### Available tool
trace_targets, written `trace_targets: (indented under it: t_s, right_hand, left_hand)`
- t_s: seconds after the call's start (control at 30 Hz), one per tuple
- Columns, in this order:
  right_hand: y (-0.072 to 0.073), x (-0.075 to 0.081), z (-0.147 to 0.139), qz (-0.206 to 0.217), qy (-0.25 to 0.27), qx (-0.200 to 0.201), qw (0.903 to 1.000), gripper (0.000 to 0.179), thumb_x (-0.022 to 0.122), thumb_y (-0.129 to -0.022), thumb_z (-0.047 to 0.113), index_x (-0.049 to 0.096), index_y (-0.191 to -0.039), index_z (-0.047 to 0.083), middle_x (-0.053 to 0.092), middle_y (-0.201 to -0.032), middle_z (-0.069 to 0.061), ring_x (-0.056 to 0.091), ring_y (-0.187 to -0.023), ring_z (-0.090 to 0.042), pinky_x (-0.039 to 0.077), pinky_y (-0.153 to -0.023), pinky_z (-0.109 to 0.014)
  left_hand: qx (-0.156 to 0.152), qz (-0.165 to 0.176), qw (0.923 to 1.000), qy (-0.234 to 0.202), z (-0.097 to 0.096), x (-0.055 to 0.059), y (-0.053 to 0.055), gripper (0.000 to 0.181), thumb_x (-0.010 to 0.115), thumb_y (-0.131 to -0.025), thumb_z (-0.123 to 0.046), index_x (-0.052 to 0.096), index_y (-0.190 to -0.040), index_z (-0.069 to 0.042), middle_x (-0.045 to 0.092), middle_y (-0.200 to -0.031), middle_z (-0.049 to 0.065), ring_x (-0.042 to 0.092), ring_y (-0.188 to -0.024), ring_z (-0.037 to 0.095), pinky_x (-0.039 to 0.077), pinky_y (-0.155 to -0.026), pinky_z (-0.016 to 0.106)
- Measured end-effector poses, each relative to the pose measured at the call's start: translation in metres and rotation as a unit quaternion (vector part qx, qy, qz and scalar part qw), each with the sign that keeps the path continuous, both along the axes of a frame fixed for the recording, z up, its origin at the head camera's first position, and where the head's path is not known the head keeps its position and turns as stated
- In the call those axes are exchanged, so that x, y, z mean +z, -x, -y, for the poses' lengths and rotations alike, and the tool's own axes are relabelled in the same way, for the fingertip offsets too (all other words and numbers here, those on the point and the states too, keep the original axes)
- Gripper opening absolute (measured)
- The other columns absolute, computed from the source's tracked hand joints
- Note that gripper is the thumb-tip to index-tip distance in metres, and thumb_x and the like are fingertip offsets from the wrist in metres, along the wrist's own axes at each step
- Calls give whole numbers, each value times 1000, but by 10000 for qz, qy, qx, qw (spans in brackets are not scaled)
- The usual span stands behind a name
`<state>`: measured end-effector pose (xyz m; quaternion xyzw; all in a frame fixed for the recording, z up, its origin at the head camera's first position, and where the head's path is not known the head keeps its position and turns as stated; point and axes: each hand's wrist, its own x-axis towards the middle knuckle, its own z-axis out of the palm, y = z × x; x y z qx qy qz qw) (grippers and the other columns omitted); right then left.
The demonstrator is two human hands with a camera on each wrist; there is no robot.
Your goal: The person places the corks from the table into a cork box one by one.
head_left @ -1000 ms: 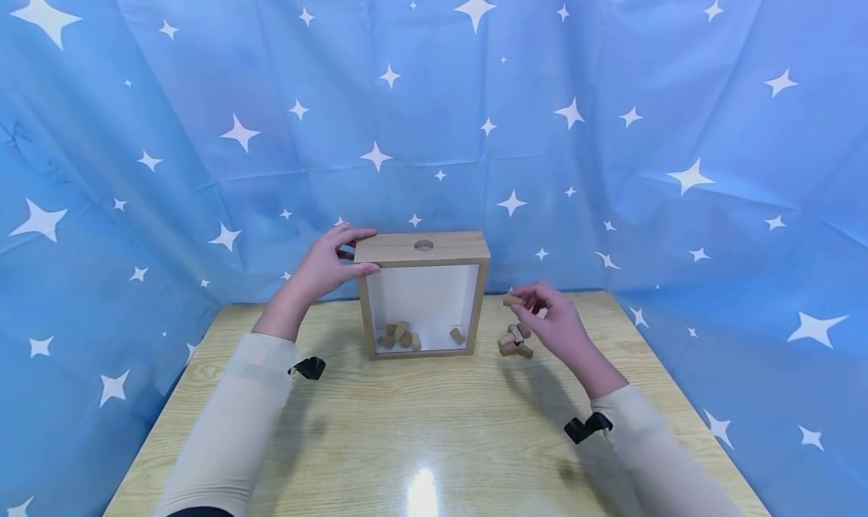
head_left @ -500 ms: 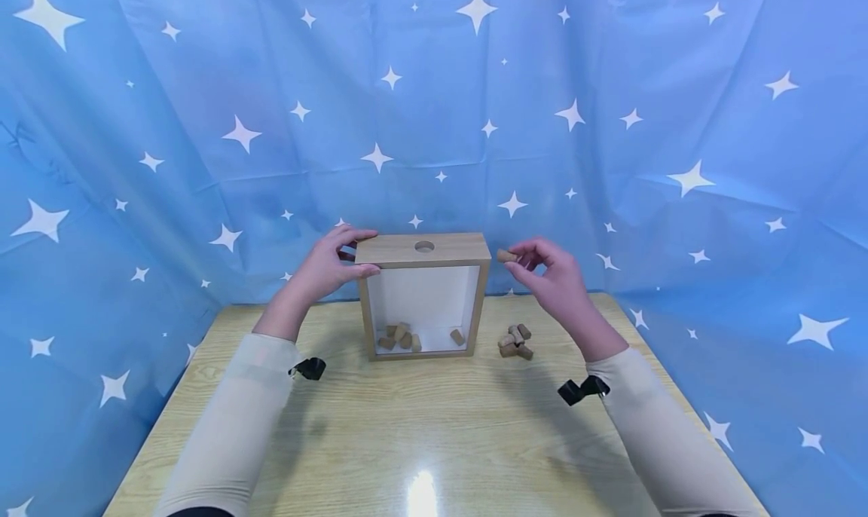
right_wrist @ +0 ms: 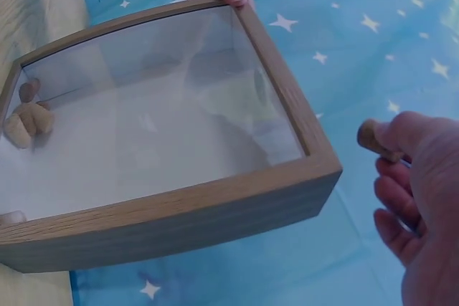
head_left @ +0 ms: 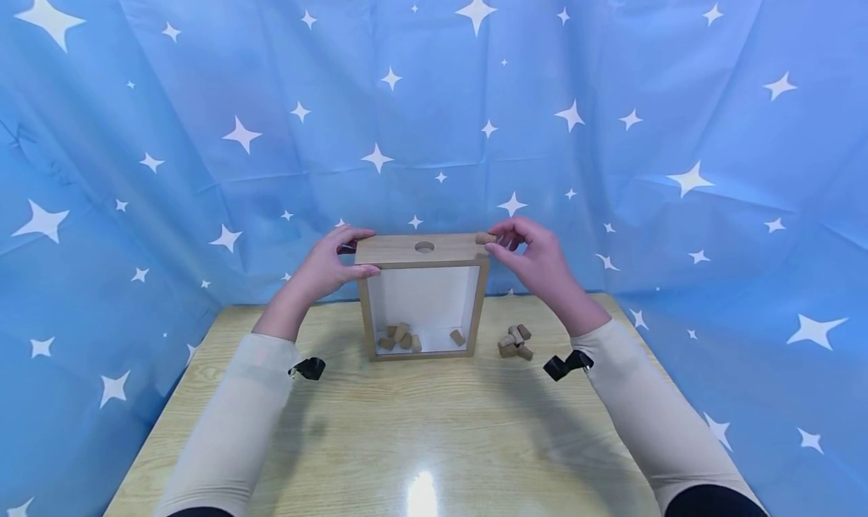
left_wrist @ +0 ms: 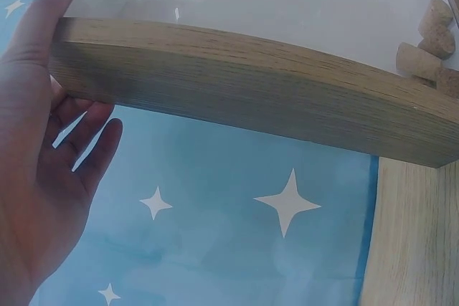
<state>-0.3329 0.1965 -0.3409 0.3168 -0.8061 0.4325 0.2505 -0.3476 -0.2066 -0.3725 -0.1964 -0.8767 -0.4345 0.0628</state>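
A wooden shadow box (head_left: pixel 481 306) with a clear front and a round hole (head_left: pixel 424 247) in its top stands upright on the table. My left hand (head_left: pixel 328 264) grips its upper left corner, thumb on the front edge and fingers behind. Between thumb and fingertips, my right hand (head_left: pixel 536 257) pinches a cork (head_left: pixel 484 238) beside the box's upper right corner. In the right wrist view the cork (right_wrist: pixel 374 140) is apart from the frame. Several corks (head_left: pixel 401 334) lie inside at the bottom left, and a single cork (head_left: pixel 457 337) lies at the bottom right.
A small pile of corks (head_left: pixel 515 342) lies on the wooden table (head_left: pixel 420 419) to the right of the box. A blue curtain (head_left: pixel 434 110) with white stars hangs behind and along both sides.
My right hand has lifted the cork from above the pile and carried it left to the box's upper right corner. The left hand keeps its grip on the box.
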Motion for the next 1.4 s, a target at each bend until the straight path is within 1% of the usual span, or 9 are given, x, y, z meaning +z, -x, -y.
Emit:
trace_targets:
  t_s: [0.13,0.27,0.4,0.5,0.77,0.93,1.1,1.23,1.4]
  right_hand:
    - [4,7,6,98,-89,71,9999,15,83,-102,10,81,-117,10,72,-98,-3,63,-84,-20,50,-73,-28]
    - [7,15,16,182,-236,228,9993,18,82,-103,10,82,-121,10,74,-101,-1,64,-85,-20,51,-71,-28]
    - [11,21,26,227,-389,366,9983,22,80,-103,7,82,-125,8,73,-102,-3,65,-85,-21,53,-70,-28]
    - [14,22,33,236,-490,422,9976,25,77,-104,4,81,-128,9,72,-105,-4,65,-87,-21,54,-71,-31]
    - [20,27,49,327,-783,518,9950,28,74,-104,3,78,-131,6,72,-106,-5,67,-90,-22,58,-79,-36]
    - [23,29,59,528,-930,573,9926,21,77,-104,6,77,-124,4,74,-105,-8,67,-88,-22,58,-77,-33]
    - [25,29,68,540,-1066,674,9905,19,81,-102,9,79,-120,2,76,-107,-7,68,-88,-22,58,-76,-33]
    - [28,27,74,494,-1196,719,9890,17,81,-103,9,80,-119,4,76,-108,-5,68,-87,-20,58,-75,-33]
    - [33,24,79,593,-1355,811,9857,15,82,-102,10,80,-118,7,75,-106,-3,68,-86,-18,59,-74,-33]
  left_hand:
    - [-6,43,10000,12,-1,1,0,85,93,-90,-52,58,-162,-22,36,-175,15,53,-145,38,46,-116,63]
    - [-7,70,10000,-23,-1,1,0,83,93,-90,-51,59,-160,-22,39,-173,13,56,-142,38,48,-115,62]
    - [-24,15,10000,36,-2,2,0,81,93,-91,-50,60,-160,-23,50,-163,12,56,-140,36,50,-114,60]
    - [-76,-13,10000,60,-1,2,-1,80,93,-92,-46,59,-160,-21,58,-148,7,57,-138,36,50,-112,61]
    - [-91,-51,9999,106,-1,3,-1,79,92,-92,-47,60,-159,-21,58,-145,6,57,-136,35,50,-113,59]
    - [-92,-106,9999,79,-1,2,1,78,92,-92,-48,60,-158,-21,59,-143,5,58,-135,34,50,-113,59]
    - [-68,-94,9999,5,0,1,1,77,93,-91,-48,62,-157,-22,60,-142,3,59,-135,34,49,-114,62]
    - [-63,-63,10000,35,0,2,0,79,94,-90,-49,61,-157,-23,60,-143,4,59,-135,34,50,-113,59]
    - [-37,-71,9999,105,-1,2,1,81,94,-90,-49,61,-158,-22,59,-145,5,59,-136,33,51,-113,57]
